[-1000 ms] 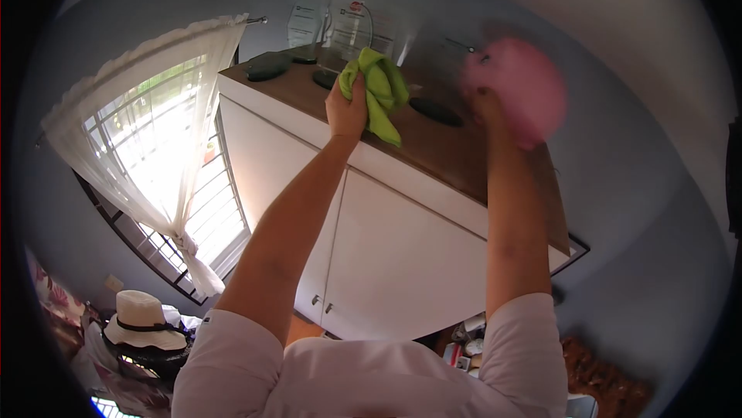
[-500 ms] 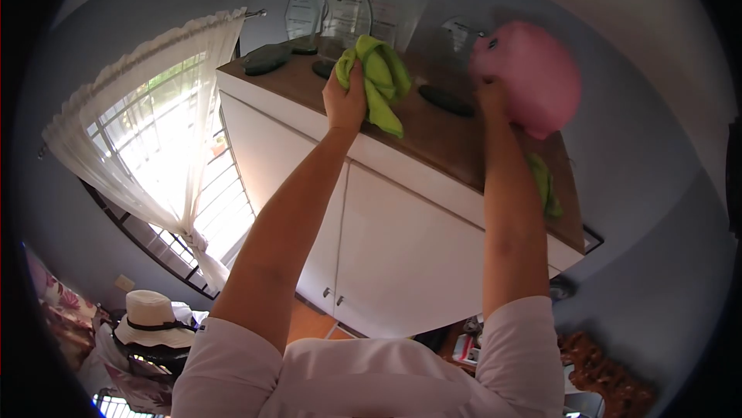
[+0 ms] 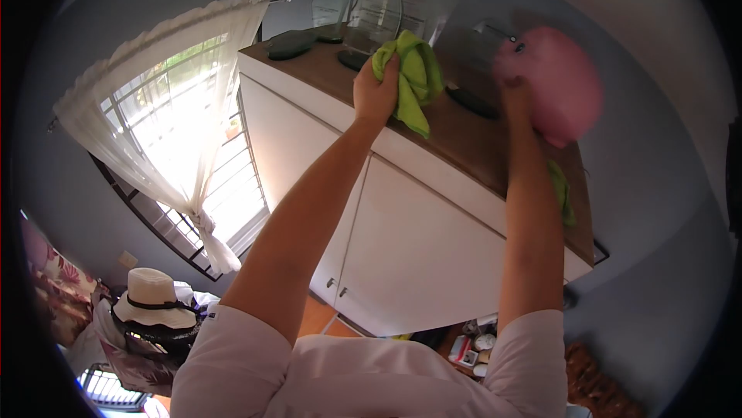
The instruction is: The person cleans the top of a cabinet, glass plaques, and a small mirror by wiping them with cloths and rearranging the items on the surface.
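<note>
My left hand (image 3: pixel 376 93) is closed around a bunched lime-green cloth (image 3: pixel 417 74), just above the front edge of the cabinet's brown top (image 3: pixel 433 120). A rounded pink piggy bank (image 3: pixel 560 81) with a dark eye is in my right hand (image 3: pixel 516 97), over the top's right part. My fingers there are partly hidden against it. Close by my left hand stands a clear glass award (image 3: pixel 375 16) on a dark base. Between the hands lies a dark oval base (image 3: pixel 473 102). Behind my right forearm, a second green cloth (image 3: pixel 560 190) rests on the top.
Another clear award (image 3: pixel 330 4) and a dark oval piece (image 3: pixel 291 44) occupy the top's left end. Below are white cabinet doors (image 3: pixel 417 240). Left of it is a bright window with a sheer curtain (image 3: pixel 205 116). A white hat (image 3: pixel 152 294) sits at lower left.
The whole view has shifted, so the cabinet and both hands appear farther right. Both hands keep their hold on the cloth and the piggy bank, with little movement relative to the cabinet.
</note>
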A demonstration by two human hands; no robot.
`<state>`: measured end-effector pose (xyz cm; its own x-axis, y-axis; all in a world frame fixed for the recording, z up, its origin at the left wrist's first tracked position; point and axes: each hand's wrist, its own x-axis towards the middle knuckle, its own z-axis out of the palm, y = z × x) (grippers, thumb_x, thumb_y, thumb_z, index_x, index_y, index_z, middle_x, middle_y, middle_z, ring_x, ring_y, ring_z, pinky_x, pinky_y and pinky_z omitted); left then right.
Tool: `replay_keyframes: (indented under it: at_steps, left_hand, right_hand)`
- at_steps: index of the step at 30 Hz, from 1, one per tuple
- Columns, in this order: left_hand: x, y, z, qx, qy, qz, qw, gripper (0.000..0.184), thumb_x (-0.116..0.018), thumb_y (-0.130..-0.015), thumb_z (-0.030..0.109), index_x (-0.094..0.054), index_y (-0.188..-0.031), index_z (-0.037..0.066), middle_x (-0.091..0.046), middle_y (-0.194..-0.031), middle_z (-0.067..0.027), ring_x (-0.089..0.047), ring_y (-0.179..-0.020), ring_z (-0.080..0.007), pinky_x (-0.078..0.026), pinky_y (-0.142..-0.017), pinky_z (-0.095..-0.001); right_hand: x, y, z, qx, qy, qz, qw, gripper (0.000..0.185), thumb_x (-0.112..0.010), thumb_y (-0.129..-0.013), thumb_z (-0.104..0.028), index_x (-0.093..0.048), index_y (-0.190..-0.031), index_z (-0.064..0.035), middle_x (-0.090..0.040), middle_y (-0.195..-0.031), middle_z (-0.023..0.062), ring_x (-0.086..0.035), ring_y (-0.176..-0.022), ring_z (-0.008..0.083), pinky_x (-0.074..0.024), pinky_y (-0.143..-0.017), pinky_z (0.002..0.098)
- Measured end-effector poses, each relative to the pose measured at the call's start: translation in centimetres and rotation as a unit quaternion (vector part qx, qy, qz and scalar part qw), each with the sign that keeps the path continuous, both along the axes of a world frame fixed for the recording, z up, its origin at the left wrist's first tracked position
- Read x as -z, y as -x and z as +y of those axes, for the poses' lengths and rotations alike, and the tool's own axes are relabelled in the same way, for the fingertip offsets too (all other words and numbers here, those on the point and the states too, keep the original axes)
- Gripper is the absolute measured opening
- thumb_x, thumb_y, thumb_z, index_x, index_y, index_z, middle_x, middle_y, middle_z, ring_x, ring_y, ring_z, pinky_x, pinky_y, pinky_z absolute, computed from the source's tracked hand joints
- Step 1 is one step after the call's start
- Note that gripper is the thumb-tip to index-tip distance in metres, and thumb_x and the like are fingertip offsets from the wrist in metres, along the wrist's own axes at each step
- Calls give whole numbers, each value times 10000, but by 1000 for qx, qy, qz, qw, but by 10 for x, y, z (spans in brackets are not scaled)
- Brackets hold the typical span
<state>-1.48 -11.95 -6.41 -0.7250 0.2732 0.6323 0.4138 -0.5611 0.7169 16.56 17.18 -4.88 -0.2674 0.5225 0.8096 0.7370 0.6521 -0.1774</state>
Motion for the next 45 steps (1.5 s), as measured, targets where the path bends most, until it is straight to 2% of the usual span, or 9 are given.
replay_keyframes:
  at_steps: [6, 8, 10, 17, 22, 34, 37, 43, 45]
  left_hand:
    - [3, 2, 0, 57, 2, 1, 998, 388, -476, -886, 359, -583, -1042, 21, -632, -879, -144, -606, -835, -266, -448, -751, -337]
    - [9, 9, 9, 62, 8, 50, 997, 419, -442, -899, 388, -566, -1065, 24, -614, -904, -148, -584, -859, -288, -434, -768, -358]
    - [8, 10, 10, 122, 23, 82, 989, 481, -370, -921, 431, -540, -1083, 12, -569, -950, -170, -527, -913, -327, -395, -810, -395]
    - [-12, 42, 20, 103, 15, -50, 993, 589, -373, -904, 484, -513, -1119, -46, -527, -1081, -198, -496, -986, -304, -367, -868, -372]
    - [-13, 97, 37, -27, 85, -142, 986, 634, -506, -809, 522, -475, -1171, 2, -398, -1219, -235, -427, -1116, -370, -336, -951, -407]
    - [3, 195, 81, -124, 177, -50, 975, 897, -551, -713, 640, -363, -1276, -33, -396, -1254, -283, -379, -1190, -397, -301, -993, -413]
    - [5, 192, 85, -90, 176, -24, 980, 1007, -540, -695, 684, -319, -1292, -95, -429, -1240, -307, -412, -1193, -371, -324, -980, -373]
    - [-2, 216, 97, 69, 224, -20, 972, 1025, -581, -669, 671, -318, -1292, -99, -441, -1237, -299, -424, -1185, -366, -341, -966, -368]
    - [-7, 215, 105, -86, 255, -30, 963, 1024, -607, -661, 653, -318, -1294, -98, -435, -1242, -298, -422, -1188, -355, -343, -965, -359]
  right_hand:
    - [-70, 39, -193, -125, 183, 149, 964, 701, -601, -753, -525, -479, -1178, 20, -558, -1088, 203, -544, -1013, 330, -414, -880, 392]
    - [-61, 48, -228, -379, 351, 157, 842, 691, -661, -747, -438, -438, -1241, -10, -564, -1093, 171, -537, -1026, 266, -412, -881, 368]
    - [-39, 56, -243, -495, 239, 39, 835, 568, -680, -767, -285, -465, -1220, -19, -576, -1069, 140, -538, -1010, 210, -423, -862, 341]
    - [-74, 24, -224, -330, 277, 214, 877, 435, -607, -834, -259, -507, -1170, -1, -583, -1075, 153, -559, -989, 220, -440, -822, 327]
    - [-106, 16, -127, -263, 47, 431, 862, 470, -558, -853, -280, -458, -1156, 65, -561, -1071, 231, -545, -1011, 345, -422, -832, 407]
    - [-134, -27, -98, -6, -247, 393, 885, 409, -532, -799, -113, -439, -1162, 52, -540, -1053, 234, -556, -969, 331, -437, -826, 369]
    - [-125, -46, -89, -184, -152, 338, 911, 325, -513, -777, -77, -528, -1078, 44, -587, -993, 196, -572, -936, 276, -429, -828, 334]
    - [-121, -58, -126, -199, 111, 324, 918, 345, -523, -742, -119, -592, -1056, 9, -624, -947, 150, -596, -881, 235, -443, -797, 320]
    - [-118, -66, -138, -181, 176, 215, 944, 372, -532, -736, -136, -586, -1077, 3, -623, -973, 158, -598, -898, 245, -446, -799, 328]
